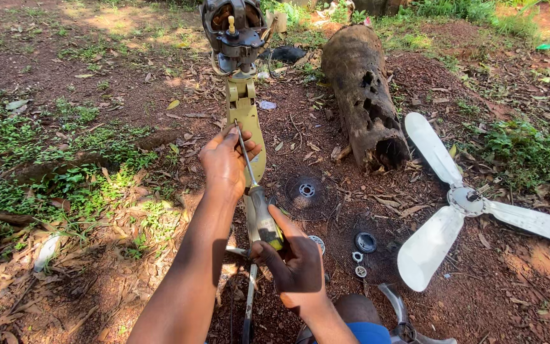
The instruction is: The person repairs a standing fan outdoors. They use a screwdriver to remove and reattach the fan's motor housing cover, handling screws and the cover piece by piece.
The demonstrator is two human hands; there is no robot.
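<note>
Well into stripping a standing fan: blade (459,204) off, lying well right of right hand (295,261). Gripping screwdriver (254,191), tip at fan neck (247,127) clasped by left hand (226,162); motor (235,32) beyond, not yet off.

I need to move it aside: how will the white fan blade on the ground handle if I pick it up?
The fan blade looks like thin plastic, so probably light. Its three long paddles may flex and could crack if grabbed by a tip; lifting at the hub seems safer.
</note>
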